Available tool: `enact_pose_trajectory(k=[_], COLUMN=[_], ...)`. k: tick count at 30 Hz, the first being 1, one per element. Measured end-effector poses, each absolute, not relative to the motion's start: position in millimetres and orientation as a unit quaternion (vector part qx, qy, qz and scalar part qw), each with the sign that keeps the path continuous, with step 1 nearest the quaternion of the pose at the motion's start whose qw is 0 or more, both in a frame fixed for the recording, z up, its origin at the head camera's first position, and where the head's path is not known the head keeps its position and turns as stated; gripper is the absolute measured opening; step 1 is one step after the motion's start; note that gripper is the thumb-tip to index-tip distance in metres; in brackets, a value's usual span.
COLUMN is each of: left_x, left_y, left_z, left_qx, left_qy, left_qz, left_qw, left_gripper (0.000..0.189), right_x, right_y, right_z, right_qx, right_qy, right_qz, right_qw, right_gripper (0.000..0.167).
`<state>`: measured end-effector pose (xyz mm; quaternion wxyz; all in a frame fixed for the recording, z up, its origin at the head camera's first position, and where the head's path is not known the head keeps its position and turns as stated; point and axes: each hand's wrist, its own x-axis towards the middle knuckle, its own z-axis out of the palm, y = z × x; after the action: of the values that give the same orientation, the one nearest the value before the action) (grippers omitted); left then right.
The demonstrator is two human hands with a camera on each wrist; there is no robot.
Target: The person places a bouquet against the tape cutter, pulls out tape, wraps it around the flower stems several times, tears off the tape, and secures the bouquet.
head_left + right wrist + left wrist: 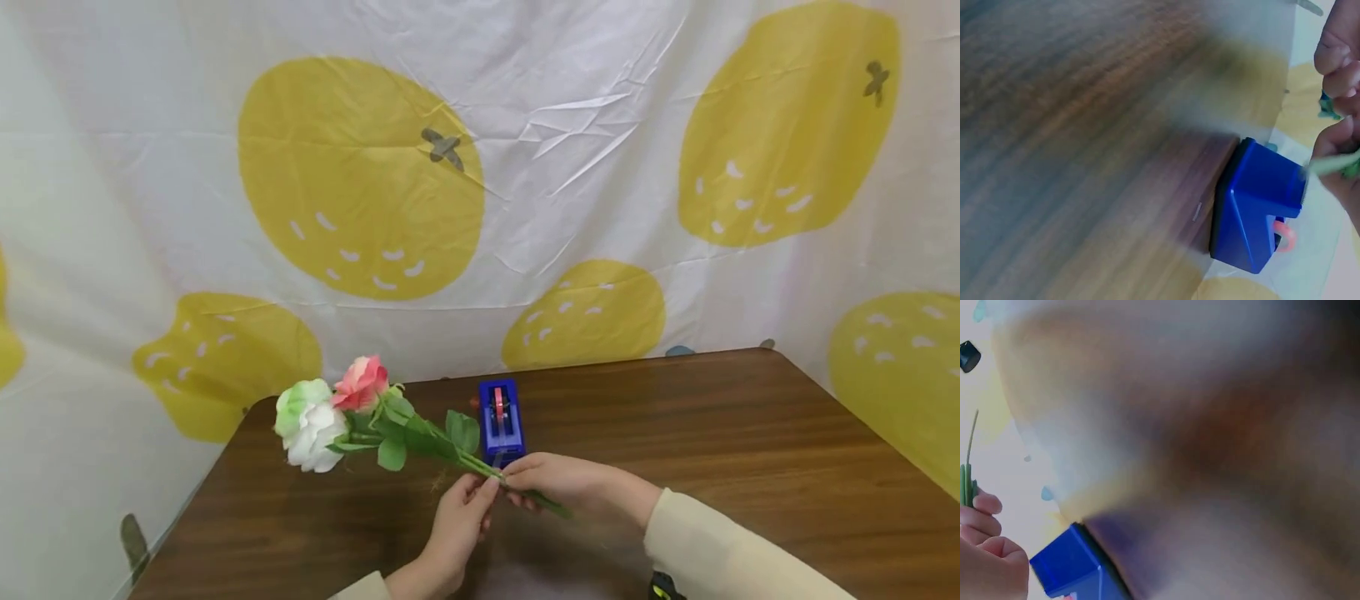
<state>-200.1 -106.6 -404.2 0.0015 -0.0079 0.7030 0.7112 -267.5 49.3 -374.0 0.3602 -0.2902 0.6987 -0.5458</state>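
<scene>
A small bunch of artificial flowers slants across the head view, with a white-green bloom (311, 427), a pink bloom (362, 383) and green leaves (420, 433). My left hand (456, 523) pinches the green stems (474, 463) from below. Close beside it, my right hand (558, 482) grips the same stems nearer their cut ends, which stick out past its fingers. Just beyond the hands stands a blue tape dispenser (501, 417) with a red-pink core (1285, 236). A faint clear strip seems to run from its front edge toward the fingers.
Everything is over a dark brown wooden table (712, 433). Behind it hangs a white cloth (570, 167) printed with yellow fruit. A small black and yellow object (663, 587) shows below the right sleeve. Both wrist views are largely blurred.
</scene>
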Motion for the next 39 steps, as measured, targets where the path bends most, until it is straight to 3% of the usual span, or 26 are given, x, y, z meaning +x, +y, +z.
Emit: enact_pose_trajectory(k=[4,7,19,27,39], left_x=[-207,-211,-223,-230,-235], left_y=[-108,-108,-101,-100,-101], left_z=[-396,-394,-386,-381,-375], left_qx=[-0.019,-0.017,-0.066,-0.109,-0.112], left_qy=[0.692,0.695,0.759,0.766,0.758], left_qz=[0.722,0.717,0.608,0.585,0.597], left_qw=[-0.024,-0.050,-0.224,-0.242,-0.237], left_gripper=[0.026,0.023,0.021,0.025,0.026], right_x=[-268,-265,-244,-241,-239], right_y=[46,40,8,-6,-10], right_z=[-370,-369,-365,-366,-376], right_qx=[-0.285,-0.286,-0.312,-0.353,-0.322], right_qy=[0.680,0.693,0.829,0.865,0.868], right_qz=[-0.572,-0.577,-0.463,-0.327,-0.155], right_qw=[0.359,0.323,0.039,-0.141,-0.345], right_gripper=[0.019,0.019,0.022,0.018,0.012])
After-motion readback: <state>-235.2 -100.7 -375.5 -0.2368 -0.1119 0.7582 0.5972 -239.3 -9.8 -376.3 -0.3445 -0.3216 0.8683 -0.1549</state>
